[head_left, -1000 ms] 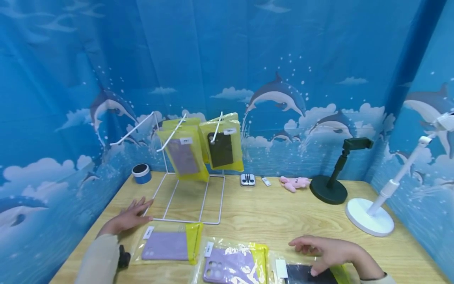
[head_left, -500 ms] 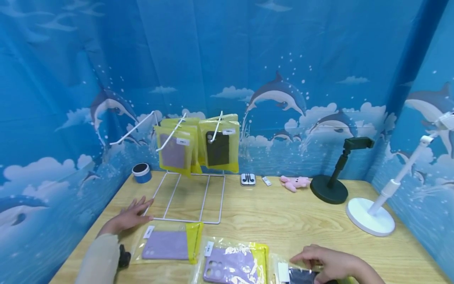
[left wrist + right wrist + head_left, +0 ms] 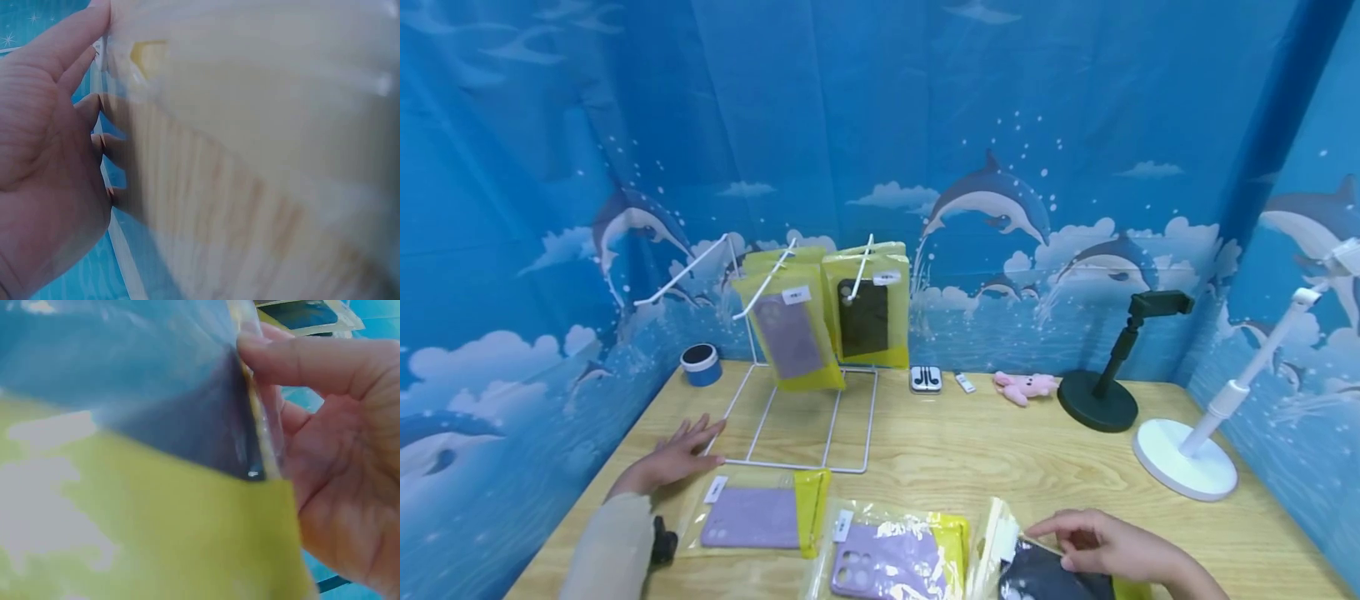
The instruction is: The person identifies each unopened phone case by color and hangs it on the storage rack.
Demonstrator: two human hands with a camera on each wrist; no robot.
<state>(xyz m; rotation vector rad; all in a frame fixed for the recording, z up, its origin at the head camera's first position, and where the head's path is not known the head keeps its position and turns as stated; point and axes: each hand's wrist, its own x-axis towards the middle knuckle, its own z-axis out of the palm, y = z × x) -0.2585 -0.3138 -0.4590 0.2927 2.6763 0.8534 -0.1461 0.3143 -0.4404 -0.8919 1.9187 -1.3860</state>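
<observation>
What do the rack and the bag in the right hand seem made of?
Rack: probably metal wire with a smooth white coating, judging by its thin, even rods. Bag: likely glossy plastic film, partly clear, partly yellow, given the glare and the dark case showing through.

Bagged black phone case (image 3: 1047,577): labelled end raised, flat a second ago.
Right hand (image 3: 1112,546) pinches its edge; hanging purple phone case (image 3: 790,337) swung aslant again.

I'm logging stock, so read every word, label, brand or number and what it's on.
No text is readable.
Hanging purple pack: label too small.
Hanging black pack: label too small.
Left flat purple pack: label too small.
Middle flat purple pack: label too small.
Dark pack in right hand: label illegible.
</observation>
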